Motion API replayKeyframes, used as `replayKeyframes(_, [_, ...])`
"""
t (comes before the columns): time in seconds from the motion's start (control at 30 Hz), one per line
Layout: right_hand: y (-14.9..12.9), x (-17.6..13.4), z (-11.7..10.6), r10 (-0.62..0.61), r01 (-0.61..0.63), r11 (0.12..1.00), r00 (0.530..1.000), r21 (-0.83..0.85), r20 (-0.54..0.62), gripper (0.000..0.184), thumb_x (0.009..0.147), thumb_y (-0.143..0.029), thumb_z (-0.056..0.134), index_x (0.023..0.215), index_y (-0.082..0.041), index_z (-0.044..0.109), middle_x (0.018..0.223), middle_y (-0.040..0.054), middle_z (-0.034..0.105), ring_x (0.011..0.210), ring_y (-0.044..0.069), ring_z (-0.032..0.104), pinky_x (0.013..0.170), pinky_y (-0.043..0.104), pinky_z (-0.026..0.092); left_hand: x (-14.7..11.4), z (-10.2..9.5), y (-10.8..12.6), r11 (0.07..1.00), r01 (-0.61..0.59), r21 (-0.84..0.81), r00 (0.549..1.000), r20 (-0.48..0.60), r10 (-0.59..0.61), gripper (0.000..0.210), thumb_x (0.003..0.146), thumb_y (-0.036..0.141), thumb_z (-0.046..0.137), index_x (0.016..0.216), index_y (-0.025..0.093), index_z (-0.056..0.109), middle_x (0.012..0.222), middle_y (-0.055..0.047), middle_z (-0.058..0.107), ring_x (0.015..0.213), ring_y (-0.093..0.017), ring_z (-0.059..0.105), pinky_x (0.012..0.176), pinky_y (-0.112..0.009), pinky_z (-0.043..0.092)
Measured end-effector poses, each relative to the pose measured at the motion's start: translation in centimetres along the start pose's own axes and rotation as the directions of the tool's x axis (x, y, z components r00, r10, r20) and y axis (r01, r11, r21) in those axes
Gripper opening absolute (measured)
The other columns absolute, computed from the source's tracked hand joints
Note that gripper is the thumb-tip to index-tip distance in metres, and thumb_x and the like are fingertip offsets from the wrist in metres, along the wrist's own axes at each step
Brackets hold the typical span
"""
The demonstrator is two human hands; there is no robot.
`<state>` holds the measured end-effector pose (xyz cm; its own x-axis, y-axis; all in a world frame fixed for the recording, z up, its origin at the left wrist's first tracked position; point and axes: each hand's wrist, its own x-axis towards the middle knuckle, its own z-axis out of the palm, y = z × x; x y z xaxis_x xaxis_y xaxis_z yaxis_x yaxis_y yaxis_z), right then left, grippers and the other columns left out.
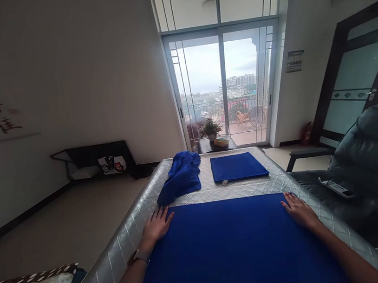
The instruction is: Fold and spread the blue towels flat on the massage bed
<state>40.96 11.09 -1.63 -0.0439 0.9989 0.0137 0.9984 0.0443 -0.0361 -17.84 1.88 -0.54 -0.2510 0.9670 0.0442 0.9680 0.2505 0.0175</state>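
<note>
At the spread cloth's (232, 248) far-left corner the left grip (157, 225) lies flat, fingers fanned, grasping nothing; just beyond that corner is the crumpled cloth (181, 175), beyond the far edge the folded cloth (238, 166), and at the far-right corner the right grip (300, 210), equally flat. The spread cloth lies on the mattress (210, 194) between both grips, long axis left to right, neither clearly nearer. I count three blue cloths, two hands, one mattress.
</note>
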Motion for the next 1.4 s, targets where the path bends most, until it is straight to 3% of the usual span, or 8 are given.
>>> replayKeyframes(0.1, [0.7, 0.1, 0.4, 0.022, -0.022, 1.0, 1.0, 0.0, -0.02, 0.071, 0.1, -0.045, 0.016, 0.16, -0.008, 0.023, 0.167, 0.0082, 0.022, 0.153, 0.023, 0.018, 0.124, 0.044, 0.016, -0.1, -1.5, 4.4, 0.999, 0.042, 0.014, 0.998, -0.041, -0.042, 0.078, 0.1, 0.062, 0.023, 0.152, 0.007, 0.041, 0.159, -0.023, 0.037, 0.149, -0.037, 0.032, 0.121, -0.055, 0.023])
replayKeyframes(0.3, [0.3, 0.0, 0.4, 0.022, -0.021, 1.0, 1.0, 0.023, -0.022, 0.071, 0.1, -0.047, 0.015, 0.16, -0.009, 0.023, 0.167, 0.0081, 0.022, 0.153, 0.022, 0.018, 0.124, 0.043, 0.016, -1.9, -1.1, 19.1, 0.892, -0.428, -0.144, 0.902, -0.121, 0.414, 0.066, 0.104, 0.055, 0.018, 0.154, 0.018, 0.039, 0.158, -0.014, 0.043, 0.149, -0.027, 0.034, 0.122, -0.045, 0.026])
replayKeyframes(0.43, [0.5, -0.1, 0.3, 0.02, -0.019, 0.999, 0.999, 0.026, -0.028, 0.071, 0.101, -0.047, 0.014, 0.16, -0.01, 0.023, 0.167, 0.0078, 0.023, 0.153, 0.022, 0.017, 0.124, 0.043, 0.015, -2.5, 0.1, 23.4, 0.843, -0.502, -0.192, 0.865, -0.115, 0.489, 0.067, 0.103, 0.058, 0.019, 0.158, 0.021, 0.031, 0.163, -0.01, 0.034, 0.153, -0.025, 0.025, 0.125, -0.046, 0.02])
replayKeyframes(0.57, [0.3, -0.3, 0.1, 0.023, -0.022, 1.0, 0.999, 0.021, -0.023, 0.07, 0.101, -0.046, 0.014, 0.16, -0.01, 0.023, 0.167, 0.008, 0.023, 0.153, 0.022, 0.018, 0.125, 0.043, 0.014, -2.1, 0.2, 20.4, 0.876, -0.431, -0.216, 0.9, -0.034, 0.434, 0.07, 0.102, 0.062, 0.016, 0.159, 0.023, 0.028, 0.165, -0.006, 0.03, 0.153, -0.024, 0.022, 0.126, -0.046, 0.016])
replayKeyframes(0.93, [0.0, 0.0, -0.7, 0.066, -0.064, 0.997, 0.997, -0.042, 0.045, 0.068, 0.101, -0.043, 0.014, 0.16, -0.01, 0.021, 0.168, 0.0069, 0.019, 0.154, 0.023, 0.017, 0.124, 0.045, 0.014, -2.2, 0.3, 0.2, 0.996, -0.037, -0.081, 0.999, 0.032, 0.04, 0.076, 0.101, 0.061, 0.015, 0.16, 0.012, 0.022, 0.167, -0.011, 0.022, 0.154, -0.027, 0.018, 0.125, -0.048, 0.015])
replayKeyframes(1.07, [-3.7, -0.6, -2.4, 0.075, -0.075, 0.99, 0.997, -0.121, -0.009, 0.063, 0.1, -0.031, 0.019, 0.155, -0.004, 0.035, 0.163, 0.0139, 0.032, 0.151, 0.028, 0.024, 0.123, 0.048, 0.014, -2.2, 0.8, -0.6, 0.997, -0.03, -0.073, 0.999, -0.012, 0.029, 0.08, 0.1, 0.065, 0.015, 0.159, 0.012, 0.026, 0.166, -0.013, 0.023, 0.154, -0.027, 0.019, 0.124, -0.049, 0.017])
replayKeyframes(1.27, [-17.4, -3.9, -3.6, -0.373, 0.376, 0.925, 0.926, 0.06, -0.056, 0.062, 0.102, -0.037, 0.02, 0.156, -0.011, 0.035, 0.162, 0.0097, 0.034, 0.152, 0.021, 0.024, 0.124, 0.04, 0.013, -1.9, 1.3, -0.4, 0.996, -0.049, -0.07, 0.998, -0.052, 0.045, 0.079, 0.1, 0.065, 0.016, 0.157, 0.013, 0.031, 0.165, -0.013, 0.027, 0.153, -0.027, 0.023, 0.124, -0.049, 0.019])
replayKeyframes(1.4, [-23.2, -5.0, -2.8, -0.476, 0.462, 0.862, 0.879, 0.206, 0.022, 0.067, 0.103, -0.047, 0.017, 0.159, -0.011, 0.027, 0.165, 0.0075, 0.025, 0.154, 0.019, 0.016, 0.125, 0.039, 0.011, -1.8, 1.7, -0.8, 0.996, -0.051, -0.07, 0.997, -0.065, 0.047, 0.077, 0.101, 0.063, 0.017, 0.158, 0.012, 0.029, 0.165, -0.013, 0.026, 0.153, -0.027, 0.022, 0.125, -0.049, 0.018])
